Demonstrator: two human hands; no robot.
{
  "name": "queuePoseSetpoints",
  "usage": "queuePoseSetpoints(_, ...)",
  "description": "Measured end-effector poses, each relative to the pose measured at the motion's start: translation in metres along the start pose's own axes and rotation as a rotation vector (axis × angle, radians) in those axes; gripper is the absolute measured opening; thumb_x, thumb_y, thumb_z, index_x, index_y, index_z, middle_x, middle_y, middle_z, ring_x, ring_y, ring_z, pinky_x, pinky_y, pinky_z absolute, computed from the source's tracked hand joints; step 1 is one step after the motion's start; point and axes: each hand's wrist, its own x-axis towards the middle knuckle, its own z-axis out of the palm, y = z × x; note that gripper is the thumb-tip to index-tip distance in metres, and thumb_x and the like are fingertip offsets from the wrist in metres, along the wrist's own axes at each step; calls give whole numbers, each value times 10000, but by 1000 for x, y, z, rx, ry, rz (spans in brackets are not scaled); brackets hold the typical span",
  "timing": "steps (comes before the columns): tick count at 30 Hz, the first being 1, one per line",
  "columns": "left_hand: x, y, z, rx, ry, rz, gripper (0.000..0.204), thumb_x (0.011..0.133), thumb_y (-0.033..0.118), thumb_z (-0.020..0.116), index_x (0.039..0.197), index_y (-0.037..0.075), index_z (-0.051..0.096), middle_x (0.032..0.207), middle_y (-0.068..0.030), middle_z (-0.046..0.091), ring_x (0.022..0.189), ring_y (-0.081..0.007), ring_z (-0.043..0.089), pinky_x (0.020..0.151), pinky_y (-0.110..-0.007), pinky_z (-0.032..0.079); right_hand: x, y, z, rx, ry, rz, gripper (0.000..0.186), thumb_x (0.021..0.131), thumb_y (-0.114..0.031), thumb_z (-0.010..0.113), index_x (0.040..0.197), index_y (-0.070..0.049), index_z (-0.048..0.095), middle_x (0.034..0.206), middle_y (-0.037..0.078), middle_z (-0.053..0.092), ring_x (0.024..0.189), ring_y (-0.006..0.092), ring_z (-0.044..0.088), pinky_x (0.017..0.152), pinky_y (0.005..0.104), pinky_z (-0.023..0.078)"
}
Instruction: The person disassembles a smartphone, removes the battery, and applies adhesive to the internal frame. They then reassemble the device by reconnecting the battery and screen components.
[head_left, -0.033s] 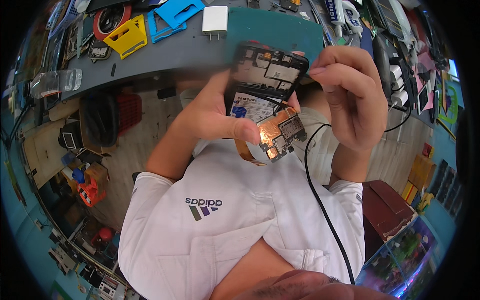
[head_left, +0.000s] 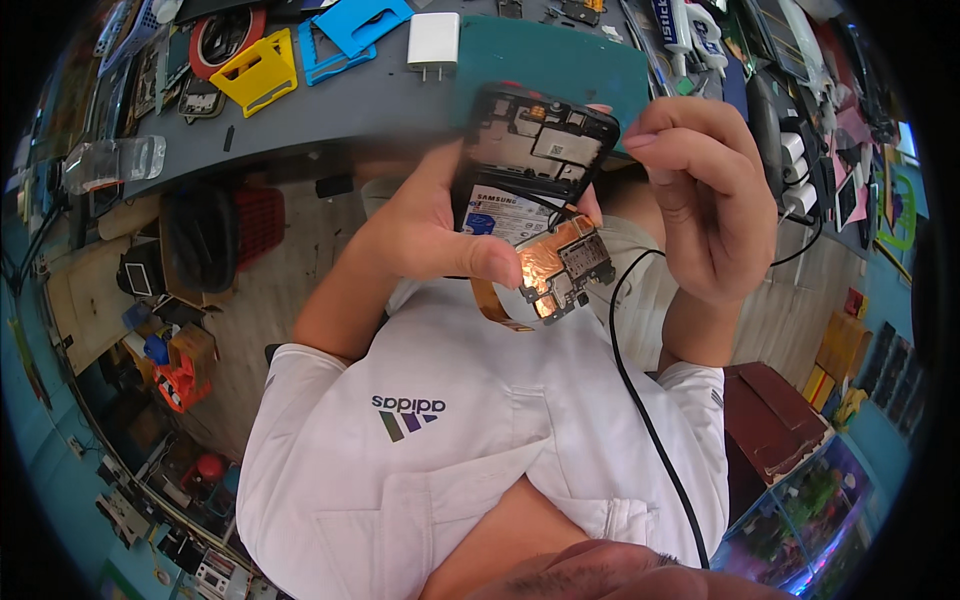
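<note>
My left hand (head_left: 440,225) is closed round an opened smartphone (head_left: 555,150) with its inner frame and pale plates bare. A battery (head_left: 505,210) with a white and blue label shows in its lower part. Tilted out of the phone's near side is a circuit board (head_left: 565,265) with copper-coloured foil; my left thumb presses its left edge. An orange flex cable (head_left: 493,303) curls below it. Just right of the phone's top corner, my right hand (head_left: 715,195) is raised with fingers curled in. Whether they pinch anything small is hidden.
Behind the phone lies a green mat (head_left: 550,55) on the grey workbench (head_left: 330,115). A white charger plug (head_left: 433,42), blue holders (head_left: 355,30) and a yellow holder (head_left: 258,72) lie left of it. A black cable (head_left: 640,400) hangs across my front. Tools and tubes crowd the right.
</note>
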Motion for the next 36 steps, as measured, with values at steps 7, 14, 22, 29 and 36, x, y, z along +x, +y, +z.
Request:
queuePoseSetpoints(7, 1, -2, 3, -60, 23, 16, 850, 808, 373, 891, 1424, -48, 485, 1253, -186, 671, 1143, -260, 674, 1006, -400, 545, -8, -7, 6, 178, 123, 168, 222, 908, 120, 668, 1122, 63, 683, 1072, 157, 661, 855, 160, 625, 696, 244, 482)
queuePoseSetpoints(14, -1, -1, 7, -41, 100, -29, 822, 889, 525, 782, 1414, -37, 489, 1273, -168, 670, 1145, -236, 680, 997, -369, 546, -12, -8, 13, 330, 202, 356, 196, 931, 128, 649, 1119, 80, 674, 1126, 137, 654, 952, 140, 634, 799, 234, 501)
queuePoseSetpoints(22, 0, -2, 19, -54, 192, -88, 911, 914, 624, 675, 1447, -67, 411, 1245, -279, 627, 965, -323, 726, 721, -458, 662, -16, -6, 12, 362, 217, 426, 177, 937, 119, 653, 1105, 71, 682, 1152, 120, 651, 950, 120, 627, 795, 219, 490)
queuePoseSetpoints(29, -1, 4, 25, -82, 200, -128, 880, 920, 600, 685, 1431, -68, 426, 1242, -271, 634, 979, -318, 722, 721, -453, 656, -19, -7, 11, 388, 234, 462, 155, 946, 99, 659, 1094, 61, 685, 1148, 115, 655, 835, 69, 596, 642, 184, 436)
queuePoseSetpoints(36, -2, 4, 26, -95, 192, -146, 890, 909, 592, 705, 1442, -60, 421, 1254, -266, 634, 987, -313, 722, 731, -446, 654, -20, -6, 11, 398, 231, 477, 160, 943, 100, 658, 1096, 64, 690, 1145, 115, 665, 864, 81, 626, 666, 188, 477)
